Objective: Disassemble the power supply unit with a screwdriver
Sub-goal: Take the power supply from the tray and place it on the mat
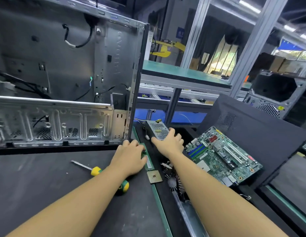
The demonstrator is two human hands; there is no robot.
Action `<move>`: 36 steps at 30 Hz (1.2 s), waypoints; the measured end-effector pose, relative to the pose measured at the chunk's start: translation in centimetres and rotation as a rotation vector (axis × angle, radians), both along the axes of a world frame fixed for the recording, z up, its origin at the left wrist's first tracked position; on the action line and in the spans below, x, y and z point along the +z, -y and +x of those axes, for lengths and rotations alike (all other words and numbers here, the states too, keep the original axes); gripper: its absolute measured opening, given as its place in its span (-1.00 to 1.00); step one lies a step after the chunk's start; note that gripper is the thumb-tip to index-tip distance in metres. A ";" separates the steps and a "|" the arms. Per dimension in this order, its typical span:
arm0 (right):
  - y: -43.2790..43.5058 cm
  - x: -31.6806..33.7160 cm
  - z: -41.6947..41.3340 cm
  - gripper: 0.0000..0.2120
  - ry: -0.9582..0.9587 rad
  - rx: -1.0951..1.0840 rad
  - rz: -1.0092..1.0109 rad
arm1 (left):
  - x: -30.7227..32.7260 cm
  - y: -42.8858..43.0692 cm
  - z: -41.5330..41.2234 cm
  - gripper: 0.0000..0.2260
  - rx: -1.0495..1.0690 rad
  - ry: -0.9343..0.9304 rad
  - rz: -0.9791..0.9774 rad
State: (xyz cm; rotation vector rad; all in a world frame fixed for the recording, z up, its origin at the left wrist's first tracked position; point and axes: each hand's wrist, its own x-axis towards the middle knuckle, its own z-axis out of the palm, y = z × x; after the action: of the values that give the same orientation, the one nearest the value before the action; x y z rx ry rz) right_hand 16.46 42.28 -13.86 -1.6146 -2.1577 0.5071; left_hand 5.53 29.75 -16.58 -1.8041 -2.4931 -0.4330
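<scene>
right hand (169, 142) extended, grips power supply unit (157, 129) | left hand (130, 156) curled at bench edge (159, 200), grasp unclear

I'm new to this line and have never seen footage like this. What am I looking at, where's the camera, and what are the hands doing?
There is one picture, taken by a wide-angle camera worn on a person's head, looking down at their own bare arms; no machine is involved. The right hand reaches out and grips the near end of the power supply unit, a grey perforated metal box. The left hand rests at the bench edge on a green memory stick; whether it grips it is unclear. The screwdriver, yellow and green handled, lies unheld on the black mat, partly under the left forearm. Behind stands an opened computer case. To the right lie a motherboard, a square processor chip and a finned cooler.
</scene>
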 end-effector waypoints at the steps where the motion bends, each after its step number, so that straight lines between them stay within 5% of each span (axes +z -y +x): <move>1: -0.4 -0.1 -0.4 -0.08 0.031 0.003 0.025 | -0.2 -0.1 0.0 -0.61 0.003 -0.031 0.004; 9: -1.7 -0.5 -2.7 -0.07 0.186 -0.046 0.062 | -0.3 -0.1 0.0 -0.64 0.002 -0.013 0.036; 24: 3.5 5.0 1.5 -0.43 -0.295 -0.066 0.221 | 1.6 1.1 0.8 -0.68 0.024 0.022 0.144; 31: 6.9 10.4 5.4 -0.48 -0.666 -0.153 0.011 | 4.5 5.1 1.1 -0.80 0.108 0.579 0.685; 34: 9.0 11.8 6.9 -0.42 -0.952 -0.167 -0.246 | 7.5 6.4 1.4 -0.91 0.272 0.984 0.672; 36: 10.9 12.5 8.0 -0.50 -1.089 -0.121 -0.452 | 9.0 7.7 1.7 -0.67 0.289 1.292 0.508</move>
State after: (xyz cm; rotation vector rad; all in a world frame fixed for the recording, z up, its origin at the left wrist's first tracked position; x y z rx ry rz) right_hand 24.46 31.36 -1.37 -1.1682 -1.1547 1.4832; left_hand 7.18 22.03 -7.54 -0.9803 -2.6299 -2.5174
